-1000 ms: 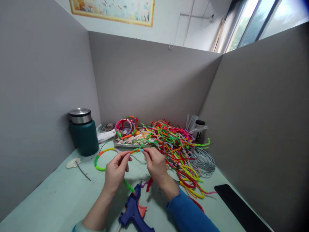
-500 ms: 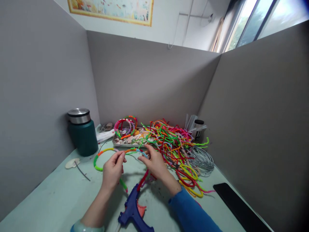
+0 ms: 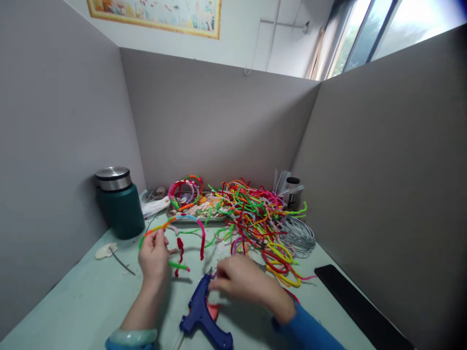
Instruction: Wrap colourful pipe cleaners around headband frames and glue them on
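Right hand (image 3: 245, 280) has shifted to lower centre; grip cannot be determined. Left hand (image 3: 153, 256) pinches multicoloured band (image 3: 188, 218): visible length covered, red end unattached.

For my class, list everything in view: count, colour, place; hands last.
Glue gun: 1, blue, front
Wrapped band: 1, multicoloured, centre left
Fuzzy stems: many, mixed colours, back right
Wire coil: 1, grey, beside stems
Tray: 1, metallic, back
Pieces: many, mixed, in tray
Hoops: at least 2, multicoloured, at tray
Jar: 1, black lid, back right
Sticks: several, clear, beside jar
Flask: 1, green, left
Disc: 1, cream, left
Strip: 1, black, right
Table: 1, green, below
Panels: 3, grey, around table
Picture: 1, gold frame, upper left
Window: 1, dark frame, upper right
Sleeves: 2, blue, lower edge
Bracelet: 1, green, left wrist
Left hand: 1, bare, holding band
Right hand: 1, bare, by glue gun
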`<action>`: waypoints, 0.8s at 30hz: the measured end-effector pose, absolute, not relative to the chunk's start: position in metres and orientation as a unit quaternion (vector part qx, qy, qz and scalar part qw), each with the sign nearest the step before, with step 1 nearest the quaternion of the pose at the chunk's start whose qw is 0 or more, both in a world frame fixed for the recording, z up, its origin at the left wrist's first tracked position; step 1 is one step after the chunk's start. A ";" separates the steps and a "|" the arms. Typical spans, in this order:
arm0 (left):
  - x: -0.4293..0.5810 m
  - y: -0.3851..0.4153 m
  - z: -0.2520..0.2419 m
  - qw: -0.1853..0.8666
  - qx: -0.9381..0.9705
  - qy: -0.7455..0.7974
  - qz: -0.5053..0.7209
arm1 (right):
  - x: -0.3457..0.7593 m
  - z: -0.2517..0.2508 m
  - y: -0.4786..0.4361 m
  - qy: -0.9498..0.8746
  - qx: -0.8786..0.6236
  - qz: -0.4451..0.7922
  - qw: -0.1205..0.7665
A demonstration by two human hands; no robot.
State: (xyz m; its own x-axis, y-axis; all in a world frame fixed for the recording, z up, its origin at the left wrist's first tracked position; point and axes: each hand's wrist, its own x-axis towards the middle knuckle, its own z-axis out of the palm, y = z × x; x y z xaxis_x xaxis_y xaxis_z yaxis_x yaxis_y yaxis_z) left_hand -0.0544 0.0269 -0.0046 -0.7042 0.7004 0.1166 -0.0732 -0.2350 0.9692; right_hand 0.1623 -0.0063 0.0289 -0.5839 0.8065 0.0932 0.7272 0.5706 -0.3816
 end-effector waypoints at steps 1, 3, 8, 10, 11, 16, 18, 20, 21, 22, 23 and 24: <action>-0.055 0.027 -0.004 0.277 0.269 0.545 0.744 | 0.162 0.027 -0.021 -0.884 -0.427 0.166 0.098; -0.058 0.027 -0.002 0.301 0.244 0.514 0.765 | 0.163 0.023 -0.050 -0.881 -0.428 0.191 0.058; -0.067 0.026 0.002 0.345 0.188 0.445 0.804 | 0.168 0.019 -0.089 -0.802 -0.565 0.186 0.059; -0.070 0.026 0.001 0.353 0.182 0.439 0.806 | 0.169 0.020 -0.083 -0.845 -0.496 0.193 0.045; -0.072 0.027 0.001 0.356 0.182 0.439 0.804 | 0.169 0.020 -0.076 -0.868 -0.456 0.191 0.046; -0.075 0.027 -0.002 0.386 0.193 0.432 0.792 | 0.159 0.018 -0.024 -0.840 -0.486 0.144 0.194; -0.074 0.027 -0.001 0.393 0.198 0.429 0.789 | 0.148 0.016 0.000 -0.813 -0.515 0.128 0.240; -0.073 0.028 0.000 0.400 0.204 0.426 0.785 | 0.133 0.013 0.023 -0.799 -0.529 0.115 0.261; -0.073 0.028 0.000 0.405 0.210 0.424 0.782 | 0.124 0.011 0.034 -0.794 -0.533 0.114 0.269; -0.072 0.028 0.001 0.411 0.216 0.422 0.779 | 0.116 0.009 0.044 -0.782 -0.546 0.121 0.274; -0.071 0.027 0.002 0.417 0.222 0.419 0.775 | 0.108 0.006 0.053 -0.772 -0.557 0.135 0.274; -0.071 0.027 0.002 0.423 0.228 0.416 0.772 | 0.102 0.004 0.061 -0.768 -0.560 0.143 0.276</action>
State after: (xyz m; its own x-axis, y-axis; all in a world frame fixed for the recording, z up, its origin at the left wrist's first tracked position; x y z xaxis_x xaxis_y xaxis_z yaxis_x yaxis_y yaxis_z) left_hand -0.0709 0.0273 0.0024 -0.5391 0.8422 -0.0001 -0.4630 -0.2963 0.8354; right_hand 0.1022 0.0610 0.0036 -0.2213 0.9388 0.2640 0.7812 0.3327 -0.5283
